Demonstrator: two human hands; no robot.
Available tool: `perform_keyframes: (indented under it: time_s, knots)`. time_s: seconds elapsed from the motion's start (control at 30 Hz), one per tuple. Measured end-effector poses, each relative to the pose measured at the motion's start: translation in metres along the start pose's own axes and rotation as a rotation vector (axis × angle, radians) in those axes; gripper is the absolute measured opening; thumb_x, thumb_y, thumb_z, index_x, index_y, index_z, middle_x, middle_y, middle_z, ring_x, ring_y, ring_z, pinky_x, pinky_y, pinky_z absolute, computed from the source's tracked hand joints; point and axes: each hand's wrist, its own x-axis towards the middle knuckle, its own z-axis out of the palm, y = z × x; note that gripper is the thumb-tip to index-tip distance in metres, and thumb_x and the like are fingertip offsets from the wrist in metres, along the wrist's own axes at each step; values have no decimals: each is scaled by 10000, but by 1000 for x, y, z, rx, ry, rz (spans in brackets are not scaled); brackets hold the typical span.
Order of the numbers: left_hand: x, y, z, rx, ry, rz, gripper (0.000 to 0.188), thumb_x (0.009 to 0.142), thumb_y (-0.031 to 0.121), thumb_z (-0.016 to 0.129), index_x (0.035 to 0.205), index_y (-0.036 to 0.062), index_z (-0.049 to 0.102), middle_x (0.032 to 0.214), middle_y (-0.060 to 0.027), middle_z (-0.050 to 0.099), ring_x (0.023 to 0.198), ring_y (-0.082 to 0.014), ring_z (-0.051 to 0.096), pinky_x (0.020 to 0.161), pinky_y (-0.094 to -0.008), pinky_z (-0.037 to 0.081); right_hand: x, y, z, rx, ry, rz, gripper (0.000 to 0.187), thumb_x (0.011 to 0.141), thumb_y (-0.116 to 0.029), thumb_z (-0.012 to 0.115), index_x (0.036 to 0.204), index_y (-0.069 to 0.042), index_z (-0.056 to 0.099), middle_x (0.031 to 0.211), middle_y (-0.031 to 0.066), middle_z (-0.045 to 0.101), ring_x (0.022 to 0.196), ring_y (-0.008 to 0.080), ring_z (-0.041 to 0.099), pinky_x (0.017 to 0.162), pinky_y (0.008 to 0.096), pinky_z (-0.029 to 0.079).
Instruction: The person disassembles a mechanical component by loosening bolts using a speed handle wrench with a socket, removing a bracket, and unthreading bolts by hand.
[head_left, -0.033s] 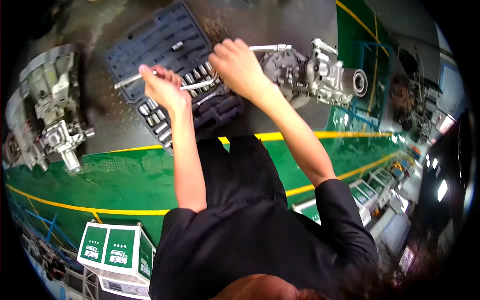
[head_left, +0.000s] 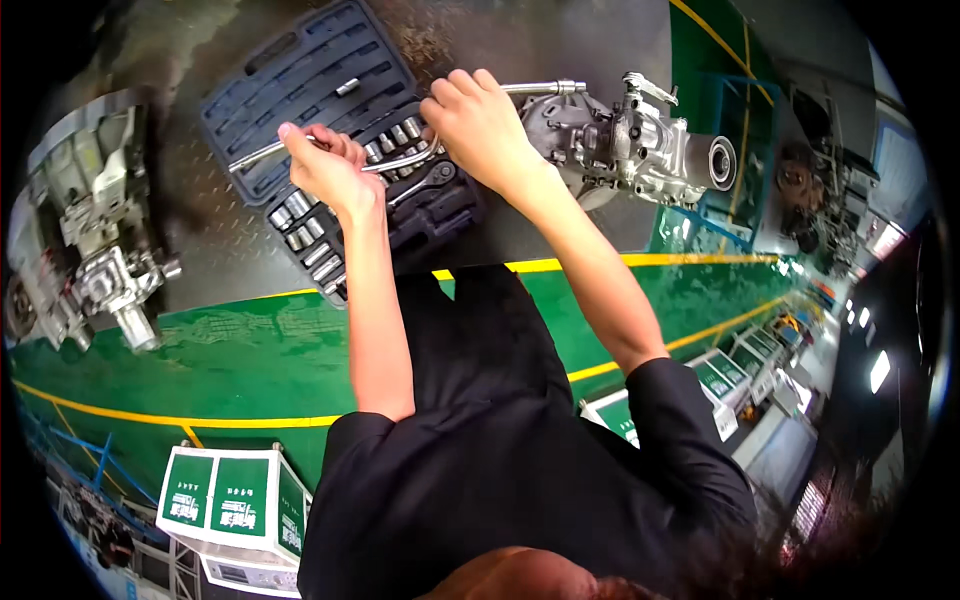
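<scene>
Open socket case (head_left: 290,90) is lying at 10–11 o'clock from view centre. Grey metal assembly (head_left: 100,220) is sitting at 9–10, silver metal assembly (head_left: 655,150) at 1–2. Right hand (head_left: 475,128), 12 o'clock, is gripping bent metal bar (head_left: 540,88), fingers curled closed. Left hand (head_left: 332,178), 10–11, is wrapping it too, fingers closed. Bar's ends are pointing 8 and 3; stretches under hands hidden. Small silver cylinder (head_left: 347,87) is resting in lid, 11.

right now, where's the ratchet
Head view, left of centre: the ratchet lies in the case, beside the sockets, below and left of the right hand.
</scene>
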Motion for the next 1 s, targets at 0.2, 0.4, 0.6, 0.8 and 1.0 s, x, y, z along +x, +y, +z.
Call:
perform_keyframes:
  time_s: [0.2,0.4,0.6,0.8,1.0]
  knots:
    - [7,-41,-17,-10,-121,-21,534,1044,497,449,727,68,455,540,43,288,437,-54,228,411,-241,160,-27,1,15,1,-114,152,24,710,-109,618,726,-92,611,794,59,542,838,236,540,748,348,420]
    - [11,-41,-13,-22,-165,-18,545,1040,513,443,732,63,447,538,29,285,437,-66,219,404,-241,181,-23,-2,-1,-48,-125,184,28,710,-124,614,716,-98,605,787,53,536,842,228,537,752,342,417]
    - [9,-44,1,-21,-167,-58,551,1032,528,451,726,70,440,540,30,288,439,-69,225,405,-243,184,-23,13,-5,-44,-139,202,37,715,-140,618,718,-104,610,791,50,539,856,223,535,775,332,414]
    - [15,-37,8,-6,-237,-98,525,1046,512,425,745,82,438,559,43,250,459,-64,189,420,-244,161,-21,17,-5,2,-116,206,110,738,-158,703,753,-90,618,803,59,525,840,243,522,750,354,398]
    - [19,-15,13,-70,-404,-349,509,1043,519,414,761,95,432,578,52,222,464,-61,155,419,-248,148,-18,18,-13,15,-40,202,121,741,-206,677,740,-102,616,810,51,525,849,233,519,762,348,401]
